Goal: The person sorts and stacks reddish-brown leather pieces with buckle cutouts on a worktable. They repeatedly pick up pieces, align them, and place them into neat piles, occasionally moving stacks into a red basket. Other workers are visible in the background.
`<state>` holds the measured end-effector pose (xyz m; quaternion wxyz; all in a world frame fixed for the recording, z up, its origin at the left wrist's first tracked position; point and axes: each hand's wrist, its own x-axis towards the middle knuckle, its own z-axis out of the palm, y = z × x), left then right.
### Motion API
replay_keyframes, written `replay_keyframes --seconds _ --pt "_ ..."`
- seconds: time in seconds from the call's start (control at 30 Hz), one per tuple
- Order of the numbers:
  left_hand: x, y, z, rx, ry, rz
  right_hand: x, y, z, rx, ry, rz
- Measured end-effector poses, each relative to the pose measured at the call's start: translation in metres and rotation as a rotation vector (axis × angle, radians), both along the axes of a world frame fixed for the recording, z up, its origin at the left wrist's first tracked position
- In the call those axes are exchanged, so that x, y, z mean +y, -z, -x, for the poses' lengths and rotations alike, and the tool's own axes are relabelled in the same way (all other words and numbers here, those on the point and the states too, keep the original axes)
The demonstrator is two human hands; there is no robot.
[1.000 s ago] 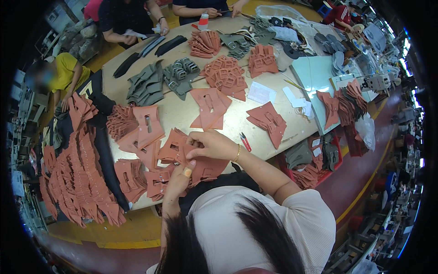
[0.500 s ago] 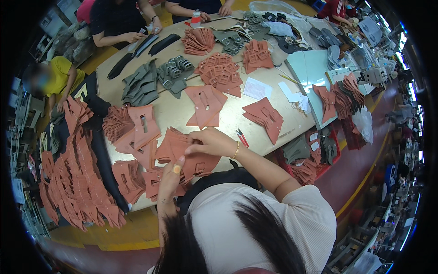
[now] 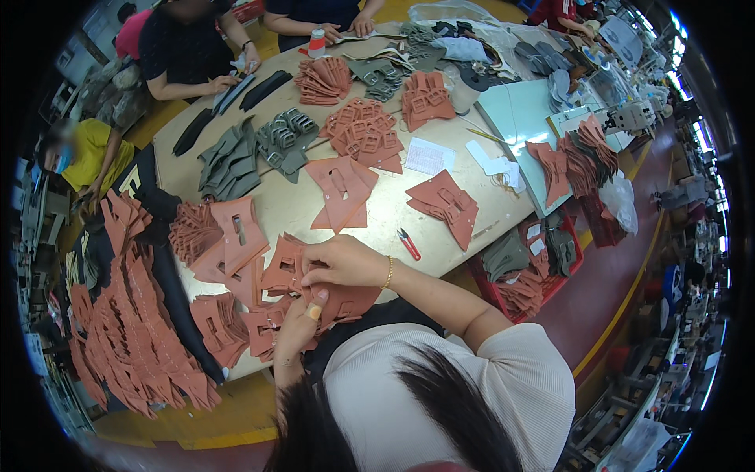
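Both my hands work on a rust-coloured leather piece (image 3: 346, 302) over the near edge of the table. My right hand (image 3: 344, 261) is closed, its fingers pinching the piece from above. Just below, my left hand (image 3: 297, 324) grips the same piece, thumb up; a round yellowish patch shows on the thumb. Its other fingers are hidden. A slotted rust leather piece (image 3: 281, 266) shows left of my right hand; whether it is part of the held one I cannot tell. More slotted leather pieces (image 3: 216, 324) lie stacked beside my left hand.
Red-handled snips (image 3: 410, 245) lie right of my hands. Beyond are buckled rust pieces (image 3: 366, 130), grey-green pieces (image 3: 230, 161) and a paper sheet (image 3: 429, 156). A red crate (image 3: 515, 311) stands at right; long leather bundles (image 3: 141, 322) hang at left. Co-workers (image 3: 185, 51) work across the table.
My head view has shifted slightly, moving the scene a little leftward. The leather by my right hand has moved, and a slotted part now shows to its left. Both hands keep their grip.
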<state>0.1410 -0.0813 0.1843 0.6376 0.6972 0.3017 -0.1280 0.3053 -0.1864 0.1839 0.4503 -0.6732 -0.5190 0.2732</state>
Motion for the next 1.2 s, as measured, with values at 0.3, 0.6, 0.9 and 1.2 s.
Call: replay_keyframes --seconds 0.3,0.6,0.9,1.2 --pt "0.009 0.021 0.004 -0.052 -0.105 0.119 -0.003 0.006 -0.002 0.007 0.046 0.034" --pt "0.005 0.021 0.007 -0.163 -0.282 0.174 -0.017 0.017 -0.016 -0.004 -0.018 0.219" --pt "0.009 0.024 0.007 -0.287 -0.506 0.352 -0.021 0.018 -0.021 0.12 0.068 0.191" --pt "0.008 0.013 0.004 -0.462 -0.725 0.605 -0.022 0.014 -0.021 0.043 0.114 0.148"
